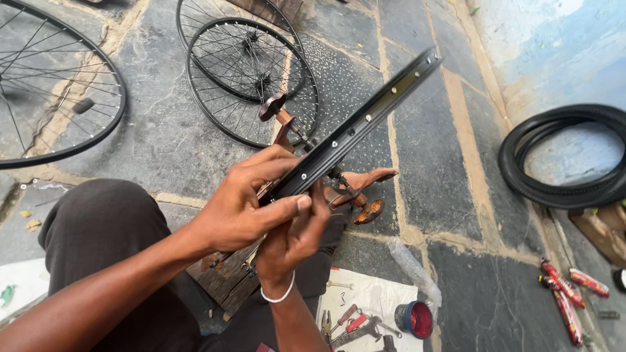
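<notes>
Stone floor point(195, 130), spoked wheels point(251, 81) behind. Left hand point(238, 205), right hand point(293, 238) both gripping black rim point(355, 127) on truing stand point(352, 189); mid-adjustment, likely needs rotating rim onward next.

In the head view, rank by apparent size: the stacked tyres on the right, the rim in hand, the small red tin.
1. Rim, though it is nearest the camera, so unsure against the tyres.
2. Tyres.
3. Tin, clearly smallest.
</notes>
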